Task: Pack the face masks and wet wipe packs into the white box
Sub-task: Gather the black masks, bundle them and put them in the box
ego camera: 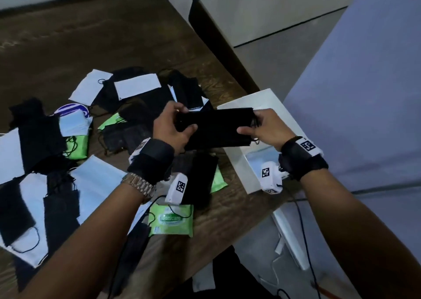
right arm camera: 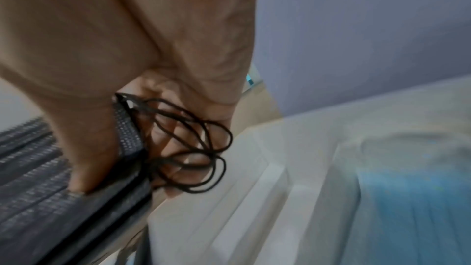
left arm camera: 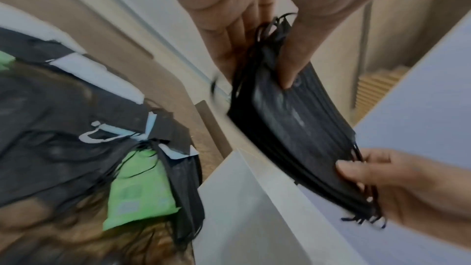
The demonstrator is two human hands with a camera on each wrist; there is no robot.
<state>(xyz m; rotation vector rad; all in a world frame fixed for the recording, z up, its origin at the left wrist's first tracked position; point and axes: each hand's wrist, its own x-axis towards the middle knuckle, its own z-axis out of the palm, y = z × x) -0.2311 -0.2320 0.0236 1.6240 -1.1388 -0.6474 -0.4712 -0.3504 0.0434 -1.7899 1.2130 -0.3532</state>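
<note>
A stack of black face masks [ego camera: 216, 128] hangs between my two hands over the left edge of the white box [ego camera: 271, 100]. My left hand [ego camera: 173, 125] grips its left end, thumb on top. My right hand [ego camera: 259, 128] pinches its right end, where the ear loops [right arm camera: 193, 144] bunch up. The left wrist view shows the same stack [left arm camera: 300, 128] held at both ends above the box wall [left arm camera: 242, 198]. Blue masks [ego camera: 264, 157] lie inside the box. Loose black and white masks [ego camera: 134, 87] and green wet wipe packs [ego camera: 170, 221] lie scattered over the brown table [ego camera: 68, 41].
A dark chair back [ego camera: 218, 41] stands behind the table, beyond the box. A grey-blue panel [ego camera: 364, 94] rises just right of the box. Cables [ego camera: 303, 230] and white items lie on the floor below the table's right edge. One green pack [left arm camera: 137, 190] lies close to the box.
</note>
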